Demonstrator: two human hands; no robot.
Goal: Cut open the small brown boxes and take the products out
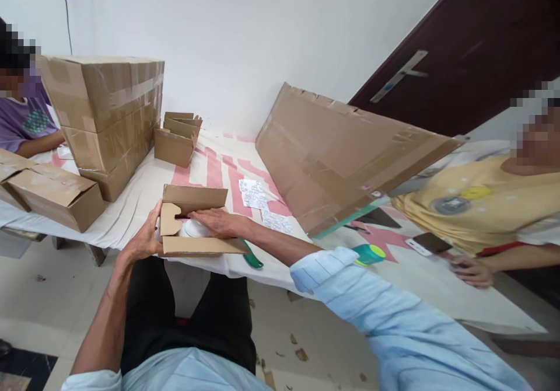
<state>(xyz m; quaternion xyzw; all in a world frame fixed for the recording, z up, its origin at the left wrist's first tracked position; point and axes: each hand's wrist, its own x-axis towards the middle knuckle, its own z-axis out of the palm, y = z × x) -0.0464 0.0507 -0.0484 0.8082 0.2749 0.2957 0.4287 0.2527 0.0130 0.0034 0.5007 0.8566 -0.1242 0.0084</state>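
Note:
A small cardboard box (199, 246) lies at the near table edge, its flaps standing up. My left hand (146, 236) is closed on the box's left end, thumb near the top. My right hand (216, 222) reaches into the box from the right, its fingers stretched out beside a rounded white item (193, 229). The fingertips are partly hidden by the box, and the item's kind cannot be made out. Just right of the box, a green curved object (252, 257) lies on the cloth.
Printed white sheets (254, 194) lie beyond the box. Large taped cartons (120, 96) stand left, with a small open box (175, 143) beside them. A cardboard panel (341, 152) leans right. A teal-and-yellow roll (370, 254) and a phone (431, 243) lie near a co-worker's hand (475, 271).

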